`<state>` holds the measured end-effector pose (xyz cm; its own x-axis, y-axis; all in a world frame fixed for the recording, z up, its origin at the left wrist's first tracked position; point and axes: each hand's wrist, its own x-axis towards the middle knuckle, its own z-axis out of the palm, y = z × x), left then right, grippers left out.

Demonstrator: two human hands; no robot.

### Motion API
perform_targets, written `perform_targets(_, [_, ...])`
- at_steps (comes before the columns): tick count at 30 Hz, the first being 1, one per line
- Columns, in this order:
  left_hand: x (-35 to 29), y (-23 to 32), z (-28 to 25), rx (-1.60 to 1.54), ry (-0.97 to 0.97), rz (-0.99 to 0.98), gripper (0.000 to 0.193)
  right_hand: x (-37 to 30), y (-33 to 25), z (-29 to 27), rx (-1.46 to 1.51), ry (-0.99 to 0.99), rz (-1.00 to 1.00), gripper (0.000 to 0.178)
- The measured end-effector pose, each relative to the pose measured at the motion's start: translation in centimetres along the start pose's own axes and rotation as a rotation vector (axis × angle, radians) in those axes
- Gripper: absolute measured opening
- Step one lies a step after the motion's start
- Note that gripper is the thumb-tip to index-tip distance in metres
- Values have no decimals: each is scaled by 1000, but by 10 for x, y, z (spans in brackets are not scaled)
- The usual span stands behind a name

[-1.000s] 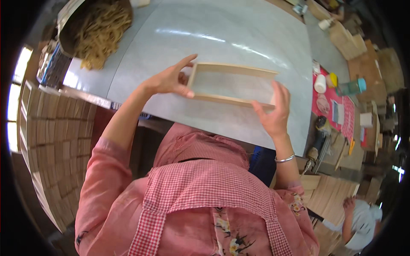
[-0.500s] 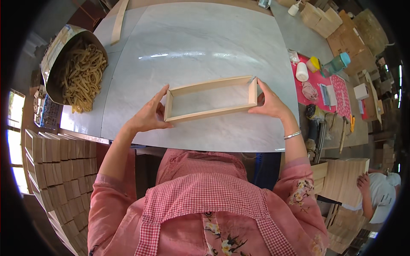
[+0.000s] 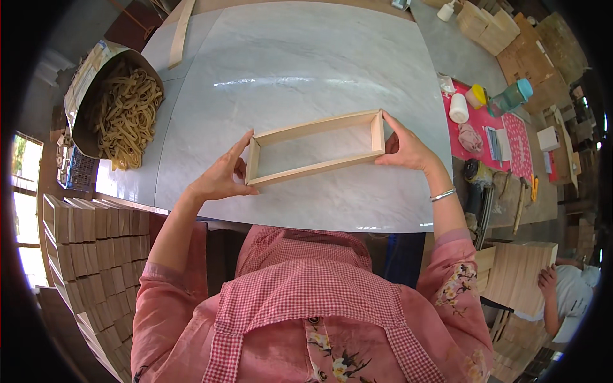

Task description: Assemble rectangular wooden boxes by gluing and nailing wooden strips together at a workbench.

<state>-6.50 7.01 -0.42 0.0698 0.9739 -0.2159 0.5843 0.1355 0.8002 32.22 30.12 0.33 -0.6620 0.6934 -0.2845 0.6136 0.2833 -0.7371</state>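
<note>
A long, narrow frame of pale wood (image 3: 316,168), open in the middle, lies over the grey marbled table (image 3: 306,57). My left hand (image 3: 220,175) grips its left end, the thumb at the near corner and the fingers at the far corner. At the other end my right hand (image 3: 408,150) does the same, with the index finger on the far corner and the thumb by the near one. All the frame's corners meet, and its right end sits a little farther from me than its left.
To the left, a bag (image 3: 86,80) spills tan elastic bands (image 3: 131,108). Stacked wooden frames (image 3: 102,255) stand lower left. A pink cloth (image 3: 476,172) on the right bears a white bottle (image 3: 458,108) and a teal bottle (image 3: 511,97). At far right a co-worker's hand (image 3: 548,281) touches stacked wood.
At the frame's far right corner, the long side that stood slightly apart now meets the end piece. My right fingers have shifted onto that corner. The whole view has moved slightly.
</note>
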Motion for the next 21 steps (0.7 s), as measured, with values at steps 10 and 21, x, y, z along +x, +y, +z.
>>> perform_targets(10, [2, -21, 5, -122, 109, 39, 124, -12, 5, 11, 88, -21, -70, 116])
perform_targets(21, [4, -31, -4, -145, 51, 66, 123, -18, 30, 19, -11, 84, -265, 114])
